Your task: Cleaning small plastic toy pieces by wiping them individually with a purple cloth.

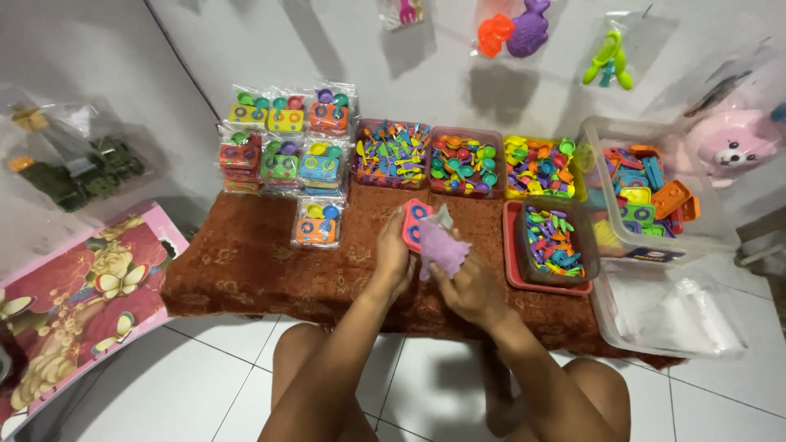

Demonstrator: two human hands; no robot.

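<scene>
We sit at a low bench (246, 270) draped in a brown patterned cloth. On its right side a large clear tub (720, 221) holds coloured plastic toy pieces, and another clear tub (655, 323) sits in front of it. Along the back edge stand three trays of small bright parts (463, 161), with bagged toy sets (282, 139) stacked to their left. Our left hand (391, 260) has its grip closed around a pink toy stove (415, 223) with blue rings, held just above the cloth. Our right hand (471, 290) pinches a purple piece (444, 250) against that stove.
</scene>
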